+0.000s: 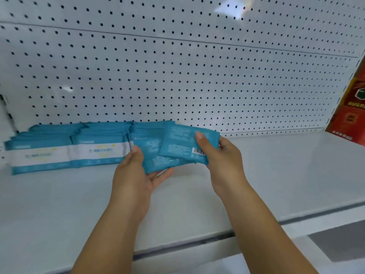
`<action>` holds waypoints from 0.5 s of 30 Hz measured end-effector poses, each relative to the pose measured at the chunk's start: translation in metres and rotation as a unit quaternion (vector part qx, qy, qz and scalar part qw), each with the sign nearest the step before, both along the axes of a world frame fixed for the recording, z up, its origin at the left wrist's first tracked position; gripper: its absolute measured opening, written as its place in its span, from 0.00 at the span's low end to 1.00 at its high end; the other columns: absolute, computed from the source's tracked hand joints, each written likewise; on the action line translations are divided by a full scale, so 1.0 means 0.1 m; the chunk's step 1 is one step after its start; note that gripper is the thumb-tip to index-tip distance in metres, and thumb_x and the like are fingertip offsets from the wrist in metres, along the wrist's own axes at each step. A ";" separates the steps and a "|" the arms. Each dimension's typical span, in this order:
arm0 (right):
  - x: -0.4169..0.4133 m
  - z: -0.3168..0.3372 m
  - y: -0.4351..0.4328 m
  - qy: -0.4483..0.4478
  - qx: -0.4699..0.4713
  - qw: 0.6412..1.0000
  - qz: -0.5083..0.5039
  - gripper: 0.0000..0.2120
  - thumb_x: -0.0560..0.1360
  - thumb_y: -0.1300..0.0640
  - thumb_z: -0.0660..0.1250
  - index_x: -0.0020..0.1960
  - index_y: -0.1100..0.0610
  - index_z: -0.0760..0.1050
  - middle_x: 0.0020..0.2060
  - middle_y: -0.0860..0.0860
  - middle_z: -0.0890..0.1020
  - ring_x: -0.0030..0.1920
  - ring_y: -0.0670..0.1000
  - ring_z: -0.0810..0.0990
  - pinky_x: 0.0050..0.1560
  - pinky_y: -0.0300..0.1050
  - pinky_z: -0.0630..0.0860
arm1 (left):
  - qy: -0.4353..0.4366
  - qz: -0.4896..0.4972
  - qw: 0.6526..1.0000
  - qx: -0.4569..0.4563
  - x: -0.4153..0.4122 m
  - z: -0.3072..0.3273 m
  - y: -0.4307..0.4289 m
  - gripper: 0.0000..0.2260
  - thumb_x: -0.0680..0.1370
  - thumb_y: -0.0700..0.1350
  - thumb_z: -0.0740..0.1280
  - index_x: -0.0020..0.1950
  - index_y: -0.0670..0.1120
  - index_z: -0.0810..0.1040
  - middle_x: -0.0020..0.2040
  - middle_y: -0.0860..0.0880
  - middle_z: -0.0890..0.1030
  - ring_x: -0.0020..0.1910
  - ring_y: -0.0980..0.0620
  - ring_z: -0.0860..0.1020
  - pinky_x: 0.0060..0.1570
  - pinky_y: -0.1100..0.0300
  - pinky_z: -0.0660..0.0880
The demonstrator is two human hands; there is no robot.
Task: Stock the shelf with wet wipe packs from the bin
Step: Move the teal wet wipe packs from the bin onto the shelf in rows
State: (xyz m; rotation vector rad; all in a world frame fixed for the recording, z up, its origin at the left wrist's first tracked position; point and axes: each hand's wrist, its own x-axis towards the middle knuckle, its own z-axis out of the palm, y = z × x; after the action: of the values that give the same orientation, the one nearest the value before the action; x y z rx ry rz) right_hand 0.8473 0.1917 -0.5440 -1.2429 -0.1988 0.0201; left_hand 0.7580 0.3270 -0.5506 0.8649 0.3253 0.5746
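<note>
Now a teal wet wipe pack [180,143] is being pinched by the right hand [222,155], thumb on top, barcode side up, while a second pack [151,155] is being gripped by the left hand [136,175]. Both are being held overlapping above the white shelf [276,175], just beside the rows of packs [65,149] lying against the pegboard [177,76].

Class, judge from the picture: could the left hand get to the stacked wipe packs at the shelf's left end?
Probably yes: bare shelf lies between the left hand and the stacked packs, nothing blocking. But it holds a pack.
</note>
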 end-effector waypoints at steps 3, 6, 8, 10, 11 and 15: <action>-0.04 -0.10 0.07 -0.010 -0.038 0.999 0.036 0.11 0.73 0.54 0.77 0.53 0.58 0.82 0.45 0.51 0.88 0.46 0.50 0.87 0.43 0.37 0.80 | 0.006 -0.040 0.998 0.043 -0.05 0.01 0.02 0.15 0.81 0.57 0.62 0.61 0.51 0.79 0.53 0.48 0.86 0.50 0.46 0.86 0.47 0.47 0.83; -0.09 -0.14 0.13 -0.042 -0.090 0.995 0.031 0.11 0.73 0.53 0.77 0.52 0.56 0.83 0.45 0.51 0.87 0.47 0.50 0.86 0.44 0.39 0.82 | 0.034 -0.031 0.992 0.121 -0.08 -0.04 -0.01 0.11 0.79 0.48 0.69 0.60 0.47 0.80 0.54 0.47 0.86 0.51 0.49 0.85 0.49 0.49 0.83; -0.10 -0.19 0.16 -0.072 -0.140 0.987 -0.013 0.15 0.72 0.51 0.77 0.56 0.54 0.80 0.48 0.48 0.85 0.50 0.48 0.84 0.49 0.40 0.81 | 0.044 -0.006 0.992 0.118 -0.09 -0.08 0.00 0.09 0.79 0.42 0.70 0.59 0.45 0.81 0.54 0.46 0.85 0.51 0.49 0.85 0.47 0.51 0.83; -0.13 -0.22 0.16 -0.128 -0.201 0.966 -0.102 0.16 0.74 0.48 0.75 0.60 0.50 0.77 0.52 0.44 0.81 0.53 0.43 0.79 0.52 0.37 0.76 | 0.040 0.021 0.994 0.098 -0.11 -0.10 0.01 0.09 0.79 0.41 0.70 0.59 0.44 0.81 0.53 0.46 0.85 0.50 0.49 0.85 0.47 0.52 0.83; -0.16 -0.21 0.16 -0.157 -0.213 0.956 -0.127 0.13 0.76 0.48 0.72 0.59 0.48 0.77 0.53 0.42 0.80 0.54 0.41 0.77 0.52 0.36 0.74 | 0.036 0.033 0.995 0.092 -0.11 -0.10 0.02 0.09 0.79 0.41 0.70 0.59 0.44 0.80 0.54 0.46 0.85 0.50 0.49 0.85 0.47 0.51 0.83; -0.36 -0.16 0.20 -0.169 -0.209 0.963 0.000 0.09 0.80 0.45 0.66 0.54 0.46 0.82 0.51 0.41 0.84 0.52 0.36 0.80 0.50 0.27 0.73 | 0.020 0.027 0.994 0.100 -0.11 -0.07 -0.03 0.11 0.79 0.45 0.70 0.60 0.45 0.80 0.54 0.47 0.85 0.54 0.47 0.84 0.54 0.47 0.81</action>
State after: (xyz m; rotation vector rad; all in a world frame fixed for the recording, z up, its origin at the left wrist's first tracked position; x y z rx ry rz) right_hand 0.8116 0.2113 -0.5599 -1.6649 -0.5100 -0.1595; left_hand 0.7470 0.3239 -0.5581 1.0646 0.3326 0.6473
